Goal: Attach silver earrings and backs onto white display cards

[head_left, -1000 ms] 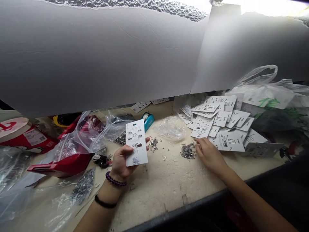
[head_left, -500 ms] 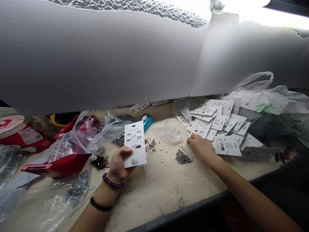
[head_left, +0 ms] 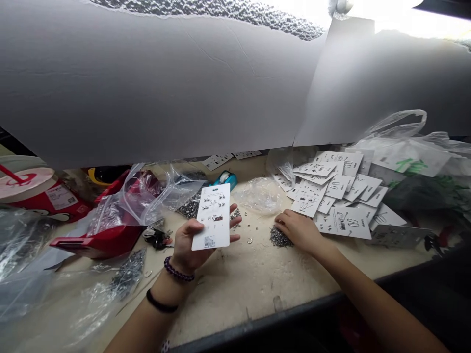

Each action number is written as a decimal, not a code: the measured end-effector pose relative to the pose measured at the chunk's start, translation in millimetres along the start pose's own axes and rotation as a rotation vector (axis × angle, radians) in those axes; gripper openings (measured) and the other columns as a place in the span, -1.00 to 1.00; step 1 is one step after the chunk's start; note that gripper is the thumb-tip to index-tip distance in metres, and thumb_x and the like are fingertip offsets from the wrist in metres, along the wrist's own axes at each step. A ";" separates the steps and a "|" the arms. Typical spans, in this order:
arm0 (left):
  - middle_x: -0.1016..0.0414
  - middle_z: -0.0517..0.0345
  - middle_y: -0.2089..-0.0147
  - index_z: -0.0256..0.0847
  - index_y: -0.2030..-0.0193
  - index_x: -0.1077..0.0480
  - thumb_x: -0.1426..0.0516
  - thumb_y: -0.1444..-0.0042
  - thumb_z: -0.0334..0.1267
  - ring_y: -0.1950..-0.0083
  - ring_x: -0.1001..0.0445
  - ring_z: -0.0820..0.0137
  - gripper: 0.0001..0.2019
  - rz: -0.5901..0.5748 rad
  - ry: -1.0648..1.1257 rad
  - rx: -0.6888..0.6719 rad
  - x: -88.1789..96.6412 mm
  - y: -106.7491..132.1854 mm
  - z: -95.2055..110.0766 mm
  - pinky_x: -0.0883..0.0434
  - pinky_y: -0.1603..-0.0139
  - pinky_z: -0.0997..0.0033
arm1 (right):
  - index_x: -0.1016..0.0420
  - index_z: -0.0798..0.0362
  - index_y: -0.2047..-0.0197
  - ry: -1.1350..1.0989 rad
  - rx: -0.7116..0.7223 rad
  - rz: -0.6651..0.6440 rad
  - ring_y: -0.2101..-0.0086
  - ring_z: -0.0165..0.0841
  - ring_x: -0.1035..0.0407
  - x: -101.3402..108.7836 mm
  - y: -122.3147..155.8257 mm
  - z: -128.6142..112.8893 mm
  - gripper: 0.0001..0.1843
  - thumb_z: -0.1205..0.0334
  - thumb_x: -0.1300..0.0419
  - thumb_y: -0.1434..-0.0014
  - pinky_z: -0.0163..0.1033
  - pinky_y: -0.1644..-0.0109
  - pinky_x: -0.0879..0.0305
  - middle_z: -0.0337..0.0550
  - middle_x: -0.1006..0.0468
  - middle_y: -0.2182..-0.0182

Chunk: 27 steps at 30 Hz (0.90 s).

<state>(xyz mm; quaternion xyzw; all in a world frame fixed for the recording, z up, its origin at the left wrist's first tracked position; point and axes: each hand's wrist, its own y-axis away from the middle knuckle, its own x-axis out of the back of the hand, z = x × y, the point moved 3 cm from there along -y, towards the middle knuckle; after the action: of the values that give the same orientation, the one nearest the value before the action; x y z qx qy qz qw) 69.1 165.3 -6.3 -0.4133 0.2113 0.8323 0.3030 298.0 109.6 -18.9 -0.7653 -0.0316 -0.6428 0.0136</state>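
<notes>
My left hand (head_left: 186,245) holds a white earring card (head_left: 214,235) upright between thumb and fingers. Small metal pieces poke through the card, and a barcode is printed near its bottom. My right hand (head_left: 300,231) is down on the table, its bent fingertips at a pile of thin metal pieces (head_left: 279,239). Whatever those fingertips hold is too small or hidden to make out. Behind my left fingers lies a second heap of tiny metal bits (head_left: 236,214), partly covered. A single small ring (head_left: 249,240) rests between the two hands.
Many filled white cards (head_left: 344,223) overlap at the right, beside a plastic bag (head_left: 408,147). A clear bag (head_left: 259,195) and a teal tape dispenser (head_left: 226,179) lie behind. On the left are a red scoop (head_left: 93,245), a red cup (head_left: 55,196) and bags of metal parts (head_left: 128,272).
My right hand has moved from the edge of the card stack down to the metal pile. My left hand has opened its fingers a little behind the card, and the card is slightly more tilted.
</notes>
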 end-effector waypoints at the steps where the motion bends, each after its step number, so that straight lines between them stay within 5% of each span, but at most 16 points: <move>1: -0.29 -0.14 -0.14 -0.27 -0.25 0.02 0.00 0.18 -0.46 -0.07 -0.32 -0.05 -0.27 -0.025 -0.002 0.008 -0.1 0.3 -0.8 -0.40 0.11 -0.09 | -0.43 0.05 0.26 0.010 0.008 -0.001 0.39 -0.35 -0.39 -1.4 -1.0 -0.2 -0.78 0.28 0.03 -0.22 -0.33 0.47 -0.23 -0.16 -0.48 0.30; 6: -0.34 -0.13 -0.10 -0.32 -0.17 -0.10 -0.01 0.22 -0.53 -0.03 -0.37 0.03 -0.31 -0.020 -0.118 -0.008 4.1 0.9 -3.2 -0.40 0.08 0.07 | -0.40 0.06 0.35 0.017 0.049 -0.001 0.42 -0.34 -0.38 -2.0 -3.4 4.3 -0.75 0.30 0.08 -0.22 -0.34 0.57 -0.13 -0.14 -0.47 0.34; 12: -0.48 0.07 0.12 -0.15 -0.06 -0.18 -0.07 0.07 -0.52 0.25 -0.48 0.35 -0.50 0.268 -0.343 -0.051 12.4 -3.6 -5.9 -0.44 0.39 0.45 | -0.35 0.02 0.33 -0.210 0.085 -0.091 0.41 -0.36 -0.36 19.4 -5.6 5.8 -0.74 0.18 0.12 -0.23 -0.30 0.45 -0.23 -0.16 -0.46 0.32; 18: -0.42 0.05 0.03 -0.12 -0.04 -0.14 -0.09 0.00 -0.40 0.27 -0.45 0.42 -0.57 0.297 -0.390 -0.107 12.7 -7.2 -10.2 -0.41 0.37 0.46 | -0.26 0.04 0.48 -0.106 0.203 -0.358 0.53 -0.39 -0.26 29.7 -13.0 -4.7 -0.76 0.25 0.10 -0.16 -0.32 0.53 -0.09 -0.19 -0.41 0.48; 23: -0.40 0.08 0.01 -0.09 -0.05 -0.18 -0.11 0.05 -0.40 0.21 -0.43 0.38 -0.54 0.334 -0.311 -0.142 12.9 -5.3 -6.0 -0.40 0.36 0.46 | -0.24 0.07 0.51 0.021 0.308 -0.295 0.57 -0.42 -0.21 30.8 -19.5 -30.3 -0.79 0.39 0.09 -0.11 -0.33 0.55 0.00 -0.20 -0.38 0.52; 27: -0.34 0.06 -0.06 -0.13 -0.02 -0.23 -0.08 0.15 -0.39 -0.03 -0.34 0.20 -0.50 0.165 -0.016 -0.220 9.7 -2.3 1.2 -0.39 0.09 0.16 | -0.31 0.08 0.50 -0.035 0.416 -0.267 0.50 -0.42 -0.27 18.4 -23.8 -49.0 -0.81 0.43 0.03 -0.08 -0.35 0.50 -0.06 -0.21 -0.40 0.49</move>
<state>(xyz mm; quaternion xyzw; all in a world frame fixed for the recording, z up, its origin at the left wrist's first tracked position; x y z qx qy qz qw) 65.4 170.9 -13.8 -0.4186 0.1493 0.8759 0.1880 251.4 130.9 7.2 -0.7460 -0.2642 -0.6053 0.0852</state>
